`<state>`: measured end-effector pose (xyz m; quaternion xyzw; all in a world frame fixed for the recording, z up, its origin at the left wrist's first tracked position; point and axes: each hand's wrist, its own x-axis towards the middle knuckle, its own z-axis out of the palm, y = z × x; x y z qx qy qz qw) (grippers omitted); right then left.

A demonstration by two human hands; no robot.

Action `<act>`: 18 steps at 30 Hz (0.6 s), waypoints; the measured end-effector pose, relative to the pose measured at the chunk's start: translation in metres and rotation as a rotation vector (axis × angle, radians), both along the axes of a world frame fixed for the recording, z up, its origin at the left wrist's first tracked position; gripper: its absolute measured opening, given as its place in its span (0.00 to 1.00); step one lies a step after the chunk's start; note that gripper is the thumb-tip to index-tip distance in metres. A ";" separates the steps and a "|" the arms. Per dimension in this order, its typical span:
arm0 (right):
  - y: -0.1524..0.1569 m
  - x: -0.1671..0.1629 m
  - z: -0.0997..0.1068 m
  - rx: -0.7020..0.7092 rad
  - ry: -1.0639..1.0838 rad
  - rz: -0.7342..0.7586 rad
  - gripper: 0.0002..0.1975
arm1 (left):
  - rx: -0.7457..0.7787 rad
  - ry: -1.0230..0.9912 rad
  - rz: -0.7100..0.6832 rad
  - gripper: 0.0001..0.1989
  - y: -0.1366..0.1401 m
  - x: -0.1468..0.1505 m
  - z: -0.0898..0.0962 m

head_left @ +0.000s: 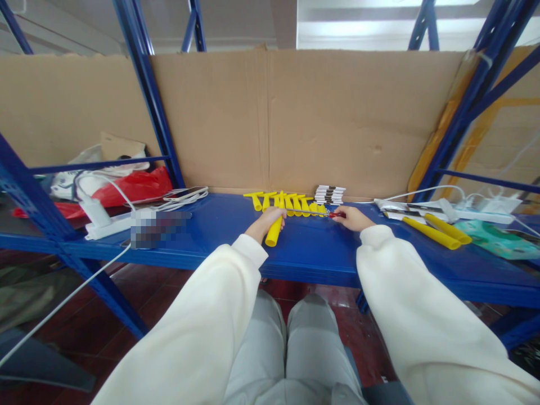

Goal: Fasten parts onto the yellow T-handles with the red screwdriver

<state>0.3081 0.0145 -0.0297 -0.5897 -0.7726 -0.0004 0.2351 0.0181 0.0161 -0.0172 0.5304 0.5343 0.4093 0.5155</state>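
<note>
My left hand (270, 220) is closed around a yellow tapered tube (273, 235), its wide end pointing toward me over the blue shelf. The fingers of my right hand (351, 218) grip the red handle of a screwdriver (336, 214). Its long thin metal shaft runs left to my left hand; whether the tip touches the tube cannot be made out. Just behind both hands lies a row of several yellow T-shaped pieces (255, 201), partly hidden by the hand and shaft. A stack of white pieces with a dark band (330, 194) sits behind my right hand.
Two loose yellow tubes (434, 233) lie at the right beside a green packet (498, 239) and white cables. On the left are a white power strip (112, 225) and a red bag (135, 188). Cardboard (337, 112) walls the back of the blue shelf (223, 225).
</note>
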 end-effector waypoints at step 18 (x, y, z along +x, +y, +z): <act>0.000 0.000 0.000 0.044 -0.003 0.029 0.05 | 0.011 0.019 -0.004 0.08 -0.003 0.000 0.001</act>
